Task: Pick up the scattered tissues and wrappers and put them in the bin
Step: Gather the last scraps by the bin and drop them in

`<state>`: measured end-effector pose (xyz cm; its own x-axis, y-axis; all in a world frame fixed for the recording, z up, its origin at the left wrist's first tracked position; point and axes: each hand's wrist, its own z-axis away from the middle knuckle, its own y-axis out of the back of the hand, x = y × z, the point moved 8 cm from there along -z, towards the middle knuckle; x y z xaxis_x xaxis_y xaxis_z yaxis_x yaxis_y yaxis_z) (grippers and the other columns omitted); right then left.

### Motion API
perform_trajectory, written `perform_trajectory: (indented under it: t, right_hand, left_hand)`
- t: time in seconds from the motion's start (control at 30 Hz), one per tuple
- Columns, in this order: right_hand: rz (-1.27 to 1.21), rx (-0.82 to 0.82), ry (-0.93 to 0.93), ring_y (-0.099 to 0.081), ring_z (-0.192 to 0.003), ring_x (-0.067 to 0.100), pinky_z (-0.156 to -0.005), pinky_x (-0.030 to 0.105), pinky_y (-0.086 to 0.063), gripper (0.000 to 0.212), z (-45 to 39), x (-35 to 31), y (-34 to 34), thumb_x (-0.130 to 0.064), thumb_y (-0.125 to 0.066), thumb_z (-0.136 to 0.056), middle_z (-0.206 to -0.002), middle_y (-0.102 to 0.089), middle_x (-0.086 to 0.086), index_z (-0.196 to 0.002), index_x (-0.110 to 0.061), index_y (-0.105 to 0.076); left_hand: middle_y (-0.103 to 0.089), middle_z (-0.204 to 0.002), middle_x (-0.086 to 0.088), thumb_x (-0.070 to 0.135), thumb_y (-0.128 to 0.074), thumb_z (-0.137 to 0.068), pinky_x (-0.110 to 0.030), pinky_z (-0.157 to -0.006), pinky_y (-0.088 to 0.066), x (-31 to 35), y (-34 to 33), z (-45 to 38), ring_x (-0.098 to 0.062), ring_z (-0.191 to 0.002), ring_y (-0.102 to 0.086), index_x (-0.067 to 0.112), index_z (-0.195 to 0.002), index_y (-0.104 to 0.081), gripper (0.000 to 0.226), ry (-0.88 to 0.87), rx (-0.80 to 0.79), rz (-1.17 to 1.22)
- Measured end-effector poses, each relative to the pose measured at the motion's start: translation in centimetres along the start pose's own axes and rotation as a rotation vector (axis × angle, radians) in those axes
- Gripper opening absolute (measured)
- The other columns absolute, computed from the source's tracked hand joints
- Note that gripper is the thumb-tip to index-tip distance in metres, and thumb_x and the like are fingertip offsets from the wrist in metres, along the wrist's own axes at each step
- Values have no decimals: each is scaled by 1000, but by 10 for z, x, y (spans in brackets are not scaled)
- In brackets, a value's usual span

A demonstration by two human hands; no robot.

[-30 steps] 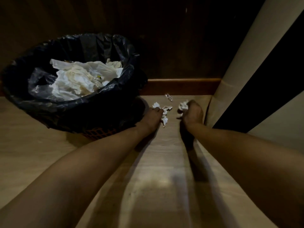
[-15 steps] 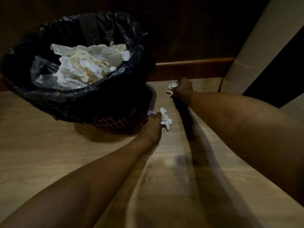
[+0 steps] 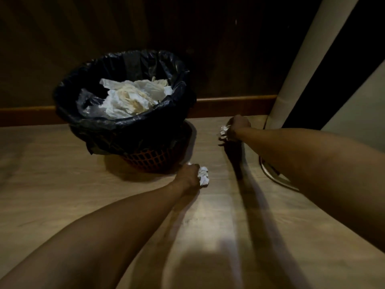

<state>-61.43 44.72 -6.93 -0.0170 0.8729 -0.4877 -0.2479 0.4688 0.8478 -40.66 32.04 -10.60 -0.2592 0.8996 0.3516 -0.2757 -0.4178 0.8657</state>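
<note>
1. Head view: the left hand (image 3: 188, 174) has gathered a tissue (image 3: 203, 175) beside the bin (image 3: 125, 130); its fingers pinch it.
2. The right hand (image 3: 237, 127) now clutches a wrapper (image 3: 224, 131); the floor (image 3: 62, 184) scraps are gone, so binning comes next.

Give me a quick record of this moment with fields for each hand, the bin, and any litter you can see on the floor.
left hand: left hand closed on a crumpled white tissue, low over the floor by the bin's base
right hand: right hand closed on a shiny crumpled wrapper, near the back wall
bin: bin orange mesh, black liner, upright, already holding white tissues
loose litter on floor: none visible
floor: wooden floor, dimly lit
</note>
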Motion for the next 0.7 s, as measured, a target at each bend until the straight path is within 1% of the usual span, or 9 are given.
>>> perform_trajectory:
  t: [0.1,0.13,0.2,0.27,0.37,0.47,0.53,0.63,0.7]
  right_hand:
    - [11,55,12,-67,-98,28,-76,34,-54,19,20,-11,35,-13,-72,-87,-108,-69,13,-104,-6,-70]
    - [8,67,12,-67,-95,28,-74,34,-55,18,27,-15,45,-11,-71,-87,-107,-69,14,-105,-6,-68]
    - [-10,69,21,-67,-88,27,-67,31,-53,23,41,-24,64,-7,-73,-85,-106,-69,14,-107,-5,-68]
    - [-22,70,52,-66,-85,27,-63,29,-50,26,55,-37,80,-8,-74,-84,-102,-68,14,-109,-5,-69]
    - [-46,97,117,-62,-80,22,-55,24,-47,24,77,-57,103,-10,-68,-89,-103,-67,14,-113,-6,-68]
    - [-97,136,169,-65,-98,26,-73,30,-55,23,96,-79,120,-12,-64,-92,-116,-66,13,-115,-8,-68]
    - [-150,138,185,-66,-100,27,-75,31,-56,23,108,-92,129,-13,-63,-93,-115,-66,13,-115,-9,-66]
    - [-156,166,228,-65,-104,26,-74,30,-53,24,126,-113,143,-13,-67,-90,-115,-66,12,-113,-12,-66]
    - [-161,194,244,-64,-107,26,-76,29,-50,24,135,-125,151,-13,-68,-89,-116,-65,12,-113,-12,-65]
  left_hand:
    - [-59,-131,-13,44,-61,-73,-28,-97,-44,1,6,31,-31,-120,-56,8,-127,-57,65,21,-151,3]
    - [-58,-133,-13,45,-65,-71,-29,-99,-42,3,11,42,-30,-122,-55,10,-129,-56,69,6,-174,4]
    - [-56,-135,-14,32,-70,-83,-29,-99,-42,11,30,61,-30,-123,-54,10,-132,-54,56,-45,-164,-15]
    - [-55,-138,-16,18,-62,-90,-30,-100,-42,19,53,80,-30,-126,-54,7,-137,-49,49,-87,-131,-42]
    - [-58,-135,-16,18,-59,-91,-30,-96,-44,30,89,106,-30,-124,-56,4,-137,-50,49,-153,-95,-66]
    - [-67,-118,-10,23,-63,-88,-27,-82,-45,28,126,129,-24,-111,-63,11,-122,-61,36,-165,-56,-19]
    - [-70,-100,-5,26,-65,-86,-25,-75,-45,26,146,144,-19,-93,-67,16,-105,-65,21,-166,-36,64]
    - [-72,-85,-7,14,-66,-85,-24,-63,-55,19,177,166,-23,-79,-69,7,-106,-67,22,-131,0,305]
    - [-72,-93,-18,7,-64,-84,-29,-74,-58,17,199,176,-32,-86,-68,2,-109,-66,25,-138,-14,441]
